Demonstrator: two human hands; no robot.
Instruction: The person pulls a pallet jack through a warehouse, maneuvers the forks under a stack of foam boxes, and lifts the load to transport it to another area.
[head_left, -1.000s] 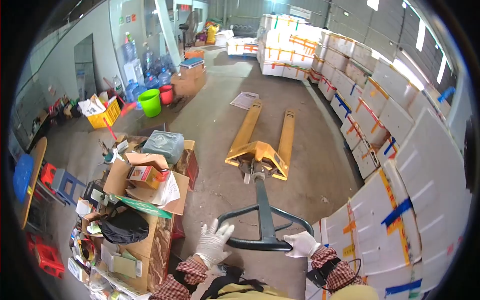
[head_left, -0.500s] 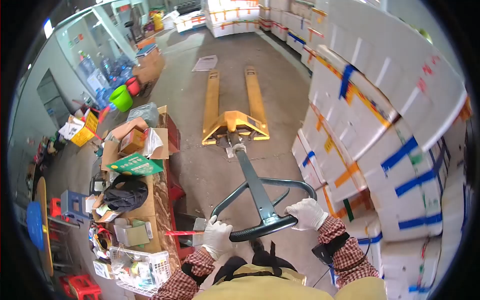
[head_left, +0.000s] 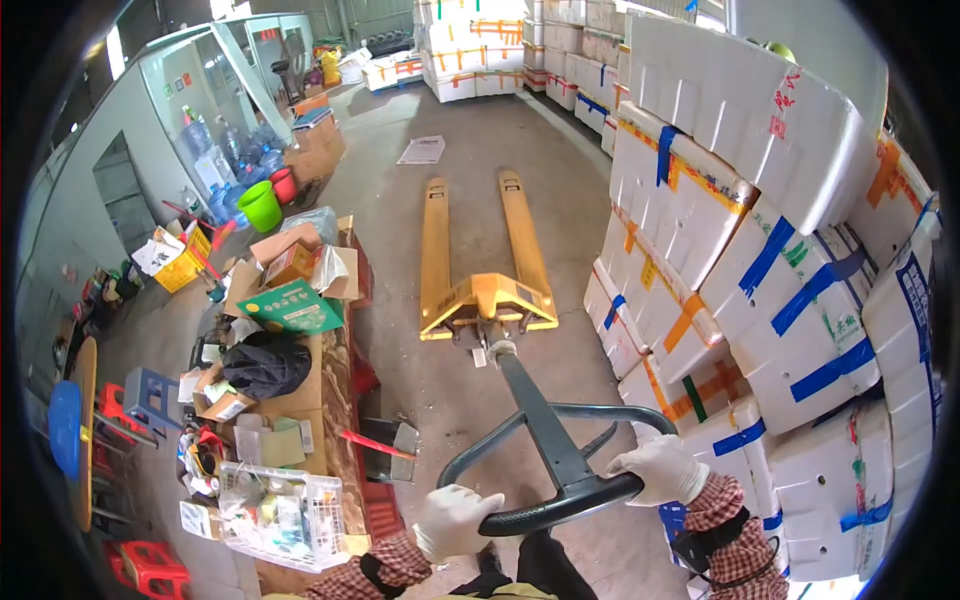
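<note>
A yellow pallet jack [head_left: 490, 292] stands on the concrete floor ahead, its two forks pointing away from me. Its dark looped handle [head_left: 548, 420] leans toward me, with a thin lever inside the loop. My left hand [head_left: 455, 522], in a white glove, is closed around the left corner of the loop, by the black grip bar. Another white glove covers my right hand [head_left: 660, 473], which is closed at the loop's right corner. Some fingers of both hands are hidden. Both wrists carry dark straps over checked sleeves.
Tall stacks of taped white foam boxes [head_left: 665, 200] line the right. A cluttered table [head_left: 325, 400] stands left, holding cartons, a black cloth item and a white basket [head_left: 335, 515]. A red-handled dustpan [head_left: 400, 452] is beside it. A paper sheet [head_left: 422, 150] lies beyond the forks.
The pallet jack and its handle sit lower and slightly further right in view. Both hands have shifted the same way, still on the handle. More of the far room shows.
</note>
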